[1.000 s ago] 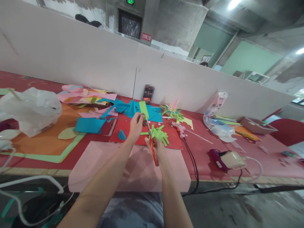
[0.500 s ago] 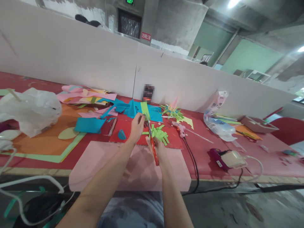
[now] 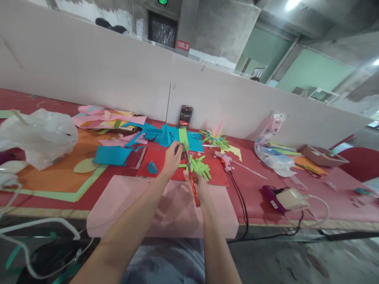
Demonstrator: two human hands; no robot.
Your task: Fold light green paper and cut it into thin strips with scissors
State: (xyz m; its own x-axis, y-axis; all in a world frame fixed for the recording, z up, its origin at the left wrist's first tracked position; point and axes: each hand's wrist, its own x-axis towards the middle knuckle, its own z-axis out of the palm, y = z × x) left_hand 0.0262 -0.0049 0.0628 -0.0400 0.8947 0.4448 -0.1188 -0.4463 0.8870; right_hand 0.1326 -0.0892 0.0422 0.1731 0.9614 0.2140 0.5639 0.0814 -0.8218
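Note:
My left hand [image 3: 173,157] pinches the lower end of a light green paper strip [image 3: 183,136], which points away from me. In my right hand [image 3: 199,185] are orange-handled scissors [image 3: 194,187], their blades at the strip beside my left fingertips. Below the blades, a pile of cut green paper strips [image 3: 200,166] lies on a red sheet [image 3: 160,154]. A small curled blue paper piece [image 3: 152,167] rests on the same sheet, left of my left hand. Behind the strip stands a blue paper cone [image 3: 166,136] among blue paper. My right fingers are partly hidden by the handles.
Right of the red sheet lies a pink glue gun [image 3: 225,161] with a black cord. A fringed paper piece with a pink cone [image 3: 215,136] sits behind it. A pink board [image 3: 127,205] is in front of me; a plastic bag [image 3: 41,134] is at left.
The green strip has swung slightly to the right and now stands more upright in view. Both hands and the scissors keep almost the same place.

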